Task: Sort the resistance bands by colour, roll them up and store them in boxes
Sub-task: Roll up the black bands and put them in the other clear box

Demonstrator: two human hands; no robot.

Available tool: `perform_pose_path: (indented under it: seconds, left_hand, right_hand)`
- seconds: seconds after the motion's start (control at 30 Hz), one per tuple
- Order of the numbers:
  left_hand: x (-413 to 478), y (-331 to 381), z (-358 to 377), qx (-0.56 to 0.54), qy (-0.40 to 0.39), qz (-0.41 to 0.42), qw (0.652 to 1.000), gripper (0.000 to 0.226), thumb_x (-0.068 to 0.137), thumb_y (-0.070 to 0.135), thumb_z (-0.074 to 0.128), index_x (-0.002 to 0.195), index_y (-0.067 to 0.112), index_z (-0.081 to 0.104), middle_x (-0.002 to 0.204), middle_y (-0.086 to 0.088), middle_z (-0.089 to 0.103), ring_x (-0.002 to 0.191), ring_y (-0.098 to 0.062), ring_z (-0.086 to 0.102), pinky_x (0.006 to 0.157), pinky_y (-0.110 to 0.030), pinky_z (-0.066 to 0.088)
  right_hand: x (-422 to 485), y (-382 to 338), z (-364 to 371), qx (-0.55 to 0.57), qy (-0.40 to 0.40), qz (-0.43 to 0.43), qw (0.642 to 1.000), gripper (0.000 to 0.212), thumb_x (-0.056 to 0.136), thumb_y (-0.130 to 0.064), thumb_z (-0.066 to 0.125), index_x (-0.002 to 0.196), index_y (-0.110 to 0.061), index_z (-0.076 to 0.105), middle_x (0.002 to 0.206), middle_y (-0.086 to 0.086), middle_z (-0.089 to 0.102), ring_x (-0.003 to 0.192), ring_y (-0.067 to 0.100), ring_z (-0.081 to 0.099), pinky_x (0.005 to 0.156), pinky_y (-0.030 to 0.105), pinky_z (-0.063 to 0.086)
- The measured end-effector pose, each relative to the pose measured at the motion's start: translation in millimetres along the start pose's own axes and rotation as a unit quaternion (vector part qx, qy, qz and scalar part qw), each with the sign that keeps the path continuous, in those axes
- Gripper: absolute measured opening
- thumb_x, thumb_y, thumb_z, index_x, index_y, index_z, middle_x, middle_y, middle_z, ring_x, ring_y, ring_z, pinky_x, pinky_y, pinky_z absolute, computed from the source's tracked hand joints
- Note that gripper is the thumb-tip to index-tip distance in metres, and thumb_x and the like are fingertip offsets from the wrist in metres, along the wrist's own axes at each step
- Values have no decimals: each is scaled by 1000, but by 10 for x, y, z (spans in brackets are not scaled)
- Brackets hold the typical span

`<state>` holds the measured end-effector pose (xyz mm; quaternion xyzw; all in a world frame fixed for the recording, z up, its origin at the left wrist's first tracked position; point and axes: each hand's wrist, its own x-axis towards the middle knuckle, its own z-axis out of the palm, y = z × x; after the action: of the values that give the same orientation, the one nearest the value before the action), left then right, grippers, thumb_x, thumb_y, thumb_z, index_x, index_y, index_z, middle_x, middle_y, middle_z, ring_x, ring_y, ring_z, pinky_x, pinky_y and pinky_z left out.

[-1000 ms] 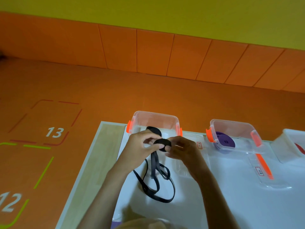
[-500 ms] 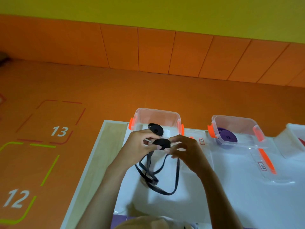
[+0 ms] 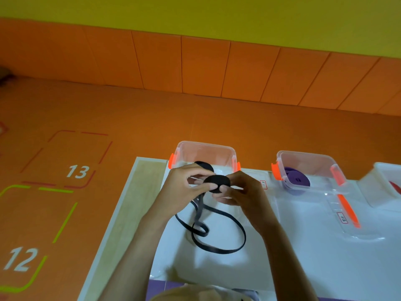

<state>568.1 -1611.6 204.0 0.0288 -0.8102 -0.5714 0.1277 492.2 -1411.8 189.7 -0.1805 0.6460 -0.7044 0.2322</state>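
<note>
A black resistance band [image 3: 217, 182] is partly wound into a flat roll that I hold above the table. My left hand [image 3: 184, 187] pinches the roll from the left and my right hand [image 3: 240, 192] grips it from the right. The band's loose tail [image 3: 214, 237] hangs down and loops on the white table cover. Just behind my hands stands a clear box with orange latches [image 3: 206, 148], and a rolled black band [image 3: 205, 165] lies inside it. To the right, a second clear box [image 3: 308, 158] holds a rolled purple band [image 3: 296, 179].
A third clear box [image 3: 388, 168] at the far right edge shows something red inside. A clear lid with an orange latch [image 3: 349, 211] lies on the white table cover [image 3: 303, 257] in front of the purple band's box. Orange floor with numbered squares lies to the left.
The roll in my hands has grown a little and the loose tail on the table has shifted and shortened. Both hands keep their hold on the roll.
</note>
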Motion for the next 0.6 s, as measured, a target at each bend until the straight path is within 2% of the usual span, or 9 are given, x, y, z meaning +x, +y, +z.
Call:
perform_pose_path:
  seconds: [0.07,0.13,0.2,0.27,0.37,0.47,0.53,0.6]
  left_hand:
    - [2,-6,-10,-38,24,-18,999,28,82,19,90,108,26,83,103,11,80,99,-14,76,90,-23,60]
    - [-4,-39,-59,-38,22,-43,998,28,80,20,92,103,31,83,98,12,81,94,-11,77,85,-22,60]
    - [-15,-83,-107,-4,-10,-52,999,26,81,18,91,99,35,81,92,14,79,88,-8,75,85,-22,59]
    - [-29,-97,-118,18,-28,-47,998,27,82,17,90,96,37,80,88,17,76,85,-5,71,86,-22,58]
    - [-38,-98,-75,-18,7,-45,999,26,81,18,91,98,35,82,91,13,78,86,-7,74,84,-22,59]
    - [-37,-119,-45,-87,30,-63,994,26,81,17,91,103,28,84,100,7,82,95,-13,78,83,-21,60]
    - [-23,-137,-57,-78,20,-80,994,23,81,16,91,102,23,83,98,7,82,94,-12,78,84,-23,60]
    - [-6,-154,-84,-17,-7,-71,997,19,83,16,89,99,25,82,92,13,80,88,-7,75,87,-24,59]
  right_hand:
    - [-13,18,-3,55,4,-7,998,20,94,-11,75,104,1,62,110,19,77,98,39,77,83,40,64]
    - [-14,27,-16,57,-16,3,998,23,92,-12,75,105,2,61,114,19,77,104,39,76,85,43,64]
    - [20,21,-48,-54,-29,8,998,20,89,-15,80,103,-7,69,109,7,79,100,28,77,77,35,65]
    - [52,14,-77,-148,-22,-4,989,18,86,-17,85,100,-21,74,101,-1,79,89,20,78,69,28,63]
    - [66,-1,-67,-62,12,-12,998,13,87,-15,83,95,-23,76,92,9,78,80,29,78,69,30,64]
    - [78,60,-25,19,11,3,1000,14,87,-20,81,98,-15,74,101,13,78,86,36,79,76,36,65]
    - [80,126,-12,24,-7,26,999,16,89,-15,80,102,-9,72,107,14,78,94,36,78,79,37,65]
    - [95,145,-16,-33,-26,42,998,15,88,-8,81,101,-11,74,105,9,79,97,30,79,76,32,65]
